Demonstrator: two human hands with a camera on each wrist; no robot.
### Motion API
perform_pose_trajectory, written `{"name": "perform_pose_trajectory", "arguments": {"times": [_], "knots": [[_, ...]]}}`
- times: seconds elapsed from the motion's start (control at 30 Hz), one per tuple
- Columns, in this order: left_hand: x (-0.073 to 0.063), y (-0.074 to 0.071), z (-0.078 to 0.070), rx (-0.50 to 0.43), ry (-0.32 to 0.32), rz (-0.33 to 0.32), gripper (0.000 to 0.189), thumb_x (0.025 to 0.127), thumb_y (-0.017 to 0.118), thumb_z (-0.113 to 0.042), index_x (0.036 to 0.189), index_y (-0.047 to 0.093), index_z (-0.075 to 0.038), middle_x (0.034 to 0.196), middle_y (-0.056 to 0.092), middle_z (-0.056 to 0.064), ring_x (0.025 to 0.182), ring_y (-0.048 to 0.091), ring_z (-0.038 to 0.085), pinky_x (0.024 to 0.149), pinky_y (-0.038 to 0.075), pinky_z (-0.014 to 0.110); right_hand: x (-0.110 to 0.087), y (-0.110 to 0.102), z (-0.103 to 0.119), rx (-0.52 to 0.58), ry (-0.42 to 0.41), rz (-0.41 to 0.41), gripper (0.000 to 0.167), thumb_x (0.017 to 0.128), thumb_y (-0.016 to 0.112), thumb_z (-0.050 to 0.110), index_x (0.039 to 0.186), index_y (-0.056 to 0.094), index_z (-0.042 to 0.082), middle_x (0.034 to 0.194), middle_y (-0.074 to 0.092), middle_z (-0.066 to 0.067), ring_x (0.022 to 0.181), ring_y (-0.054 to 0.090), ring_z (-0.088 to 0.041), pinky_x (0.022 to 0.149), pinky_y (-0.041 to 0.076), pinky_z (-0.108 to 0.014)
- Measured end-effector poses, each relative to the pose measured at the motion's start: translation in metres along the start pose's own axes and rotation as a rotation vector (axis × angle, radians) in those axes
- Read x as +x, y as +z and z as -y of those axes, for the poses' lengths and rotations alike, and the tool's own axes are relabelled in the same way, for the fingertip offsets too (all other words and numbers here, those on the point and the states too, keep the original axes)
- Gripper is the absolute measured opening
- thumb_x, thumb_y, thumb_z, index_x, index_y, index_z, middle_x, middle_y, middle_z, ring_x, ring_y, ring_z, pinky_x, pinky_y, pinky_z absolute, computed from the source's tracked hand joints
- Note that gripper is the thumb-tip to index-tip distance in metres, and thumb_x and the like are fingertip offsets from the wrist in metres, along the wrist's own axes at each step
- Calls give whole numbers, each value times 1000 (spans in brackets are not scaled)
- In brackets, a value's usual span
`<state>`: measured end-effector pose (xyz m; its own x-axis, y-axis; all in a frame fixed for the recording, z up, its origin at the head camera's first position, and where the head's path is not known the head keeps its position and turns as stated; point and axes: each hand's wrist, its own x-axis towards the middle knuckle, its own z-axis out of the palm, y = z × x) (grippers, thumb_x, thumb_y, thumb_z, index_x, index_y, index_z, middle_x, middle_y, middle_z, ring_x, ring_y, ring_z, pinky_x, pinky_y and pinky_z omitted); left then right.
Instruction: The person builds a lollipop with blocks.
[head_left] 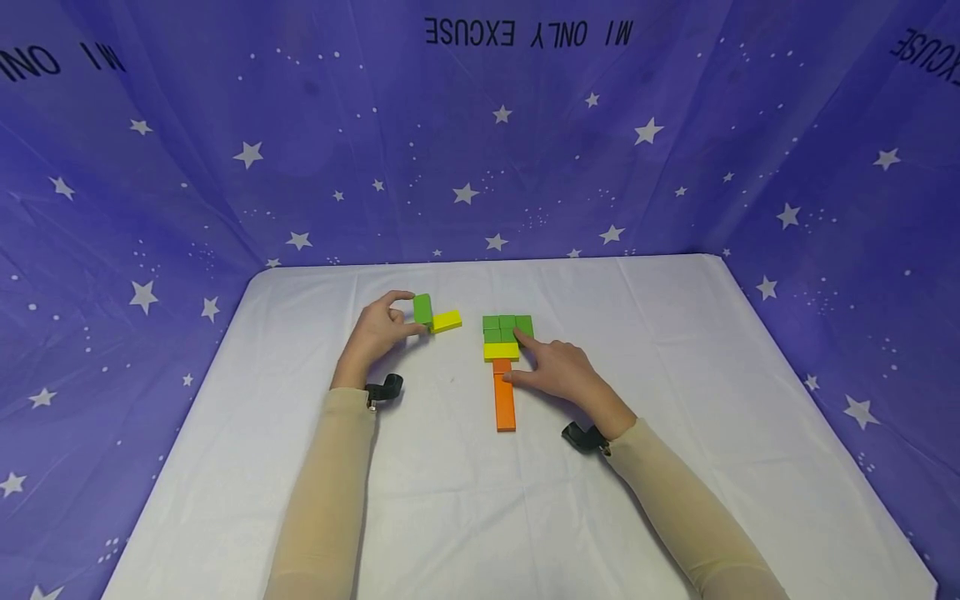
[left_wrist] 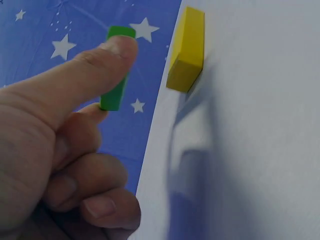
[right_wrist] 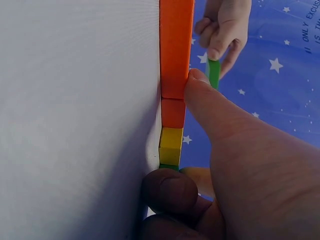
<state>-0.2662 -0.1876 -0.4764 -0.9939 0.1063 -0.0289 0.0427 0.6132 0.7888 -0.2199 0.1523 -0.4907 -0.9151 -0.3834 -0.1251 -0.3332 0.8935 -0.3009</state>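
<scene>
My left hand (head_left: 377,331) pinches a green block (head_left: 423,309) between thumb and forefinger. In the left wrist view the green block (left_wrist: 116,95) is held up, its middle partly covered by the thumb. Just right of it, a loose yellow block (head_left: 447,321) lies on the table. At the table's middle, several green blocks (head_left: 491,322) lie together above a yellow block (head_left: 500,352) and a column of orange blocks (head_left: 505,408). My right hand (head_left: 562,367) rests against this arrangement, forefinger at the green blocks and thumb at the orange column, fingers spread apart.
A white cloth (head_left: 450,517) covers the table. Blue curtains (head_left: 405,133) with white stars stand behind it and at both sides. Dark wrist cameras (head_left: 583,437) are worn on both wrists.
</scene>
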Motion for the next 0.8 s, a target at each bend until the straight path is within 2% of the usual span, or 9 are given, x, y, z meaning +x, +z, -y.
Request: {"name": "perform_pose_trajectory", "arguments": {"times": [0.13,0.3,0.5,0.8], "knots": [[2,6,-4,7,6,2,73,77,84,-39,141,52,-22,65,46,1,52,35,15,50,33,31,0,0,0,0,-1,-1,105,74,55,85,155,35,21,53,32,3,50,25,-15,49,21,-33],[1,16,-14,2,36,5,72,77,84,-39,139,53,-24,67,46,1,54,35,15,52,33,32,0,0,0,-1,3,3,105,74,55,85,155,34,22,53,31,3,50,25,-15,49,22,-33],[1,30,-23,11,73,37,70,78,84,-35,139,53,-22,70,52,4,56,38,16,53,34,33,0,-1,0,2,1,8,104,75,55,84,155,34,22,53,32,3,50,26,-15,49,23,-33],[1,50,-32,37,99,64,69,78,85,-35,138,54,-22,67,47,4,55,37,17,53,34,33,1,0,0,-12,-2,6,104,75,54,85,155,34,22,52,33,3,50,26,-14,48,22,-33]]}}
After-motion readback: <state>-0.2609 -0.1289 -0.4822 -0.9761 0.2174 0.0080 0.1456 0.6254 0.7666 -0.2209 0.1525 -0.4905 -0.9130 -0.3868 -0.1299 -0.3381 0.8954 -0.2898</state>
